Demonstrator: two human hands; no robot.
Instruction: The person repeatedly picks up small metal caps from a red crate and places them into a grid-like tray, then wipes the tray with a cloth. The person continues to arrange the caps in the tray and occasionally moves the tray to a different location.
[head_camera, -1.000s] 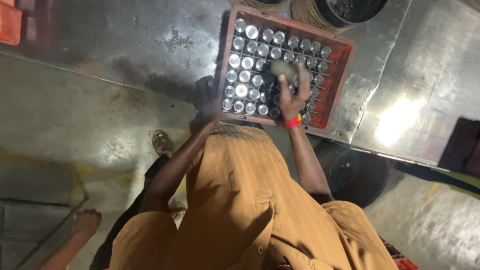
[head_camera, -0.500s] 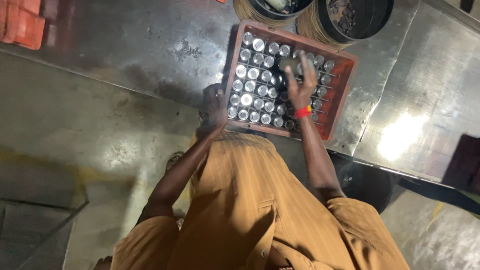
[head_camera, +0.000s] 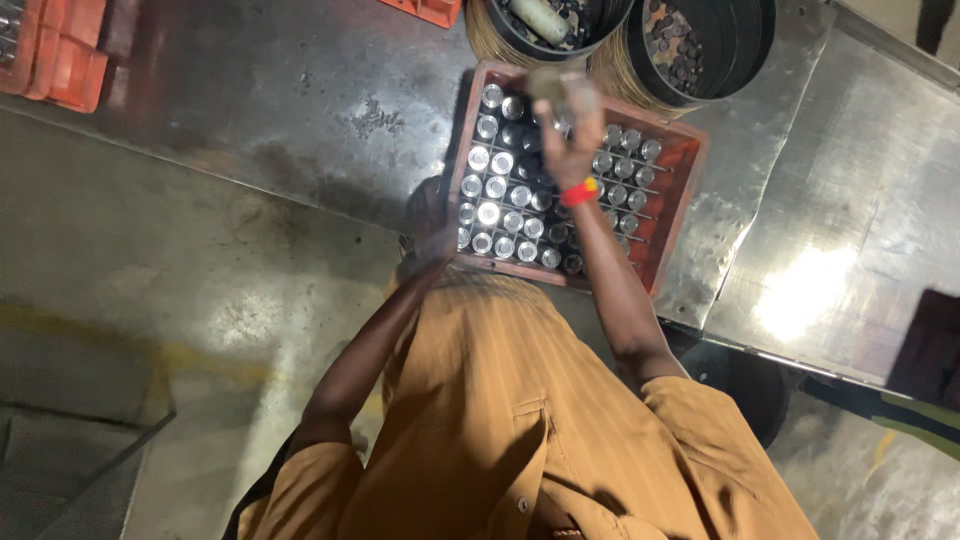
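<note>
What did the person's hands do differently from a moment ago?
The right hand moved from the middle of the red crate up toward its far edge, near the black tubs, keeping its grip on a small blurred thing. The left hand stayed on the crate's near left side. The capped bottles stayed in their rows.

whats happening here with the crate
A person in an orange shirt stands at a metal table over a red crate full of capped bottles. The left hand rests at the crate's near left edge. The right hand is raised above the bottles, holding a blurred object. Two round black bins sit beyond.
</note>
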